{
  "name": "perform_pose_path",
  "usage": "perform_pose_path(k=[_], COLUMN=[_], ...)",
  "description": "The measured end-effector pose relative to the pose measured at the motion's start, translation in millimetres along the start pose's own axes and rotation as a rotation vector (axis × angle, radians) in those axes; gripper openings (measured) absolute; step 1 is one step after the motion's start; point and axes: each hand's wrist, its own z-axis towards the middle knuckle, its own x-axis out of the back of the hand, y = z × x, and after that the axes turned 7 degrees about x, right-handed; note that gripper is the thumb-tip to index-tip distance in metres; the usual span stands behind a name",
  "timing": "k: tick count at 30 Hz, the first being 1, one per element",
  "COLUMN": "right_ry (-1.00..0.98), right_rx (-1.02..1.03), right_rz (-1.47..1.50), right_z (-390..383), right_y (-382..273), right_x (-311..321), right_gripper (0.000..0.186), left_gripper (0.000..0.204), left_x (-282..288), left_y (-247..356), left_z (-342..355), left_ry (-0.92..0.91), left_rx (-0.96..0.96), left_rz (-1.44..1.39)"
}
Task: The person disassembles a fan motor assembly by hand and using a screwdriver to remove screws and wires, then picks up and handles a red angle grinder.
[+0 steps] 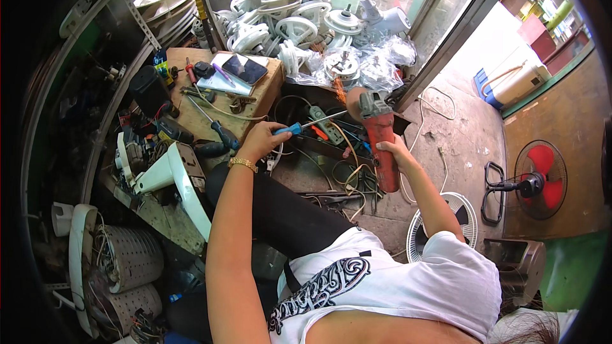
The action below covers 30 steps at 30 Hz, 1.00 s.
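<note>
"Sparks (340, 91) fly off beside the grinding disc (355, 103), so the grinding is under way, I take it?"

"Under way, and I'd judge it mid-step. The blue-handled screwdriver (290, 130) has its steel shaft (323, 119) aimed at the disc, with the tip touching the rim or very near it"

"How are the hands set?"

"The left hand (258, 143) is mostly closed, its fingers gripping the screwdriver's handle. The right hand (394, 153) curls round the red body of the angle grinder (380, 134), kept from closing fully by that thick casing"

"Is the work resting on anything?"

"Not on the table, no. Both tools are held in the air, out past the right edge of the wooden tabletop (273, 75). A black-handled screwdriver (224, 135) lies with its handle at the near edge, and a phone (252, 71) sits by the far right corner with a purple pen (223, 75) to its left"

"What counts as done, then?"

"Both tools are in hand and brought together, and the sparks suggest metal is coming away. How much is gone I cannot tell; the tip is too small to read"

"And what is left?"

"Whatever shaping the tip lacks, which I cannot measure from here; neither tool is set down yet, so I'd call it unfinished"
</note>
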Motion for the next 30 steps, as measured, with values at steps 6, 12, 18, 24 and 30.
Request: perform_pose_path(k=[6, 12, 18, 24, 30], right_ry=[0.031, 0.028, 0.027, 0.026, 0.034], right_rx=[-0.001, -0.013, -0.009, -0.023, -0.008], right_rz=[0.009, 0.016, 0.010, 0.056, 0.018], right_z=[-1.6, -1.9, -1.6, -1.7, -3.1], right_y=[0.3, 1.1, 3.7, 0.9, 0.7], right_x=[4.4, 3.9, 5.0, 4.2, 3.8], right_gripper=[0.051, 0.051, 0.051, 0.051, 0.048], left_gripper=[0.038, 0.040, 0.037, 0.036, 0.035], left_x=[-2.2, -1.2, -2.0, -1.0, -3.0], left_y=[5.4, 2.2, 4.8, 3.0, 4.7], left_z=[1.7, 1.8, 0.0, 0.0, 0.1], left_ry=[-0.026, 0.010, -0.017, -0.012, -0.007], left_rx=[0.028, 0.010, 0.018, 0.030, 0.019], left_rz=[-0.011, -0.022, -0.019, -0.025, -0.036])
